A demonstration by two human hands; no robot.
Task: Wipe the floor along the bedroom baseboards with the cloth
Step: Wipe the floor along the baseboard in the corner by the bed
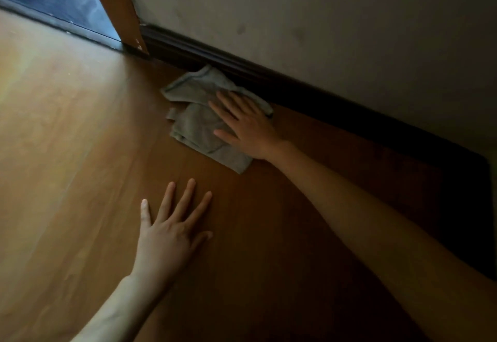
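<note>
right hand [248, 126]: fingers straight, pressed flat on grey cloth [196, 123] against dark baseboard [242, 69] | left hand [172, 231]: fingers spread, rested on wood floor [67, 139]

Crumpled grey cloth [196, 121] against baseboard [242, 68]

Under the right fingers [228, 104] lies a pale grey-green cloth [196, 123] with a darker hem. The floor [80, 139] beneath the left fingers [185, 196] is warm orange-brown woodgrain. Beyond the right fingers the baseboard [242, 65] is dark brown, the wall [322, 18] dull off-white with faint smudges.
</note>
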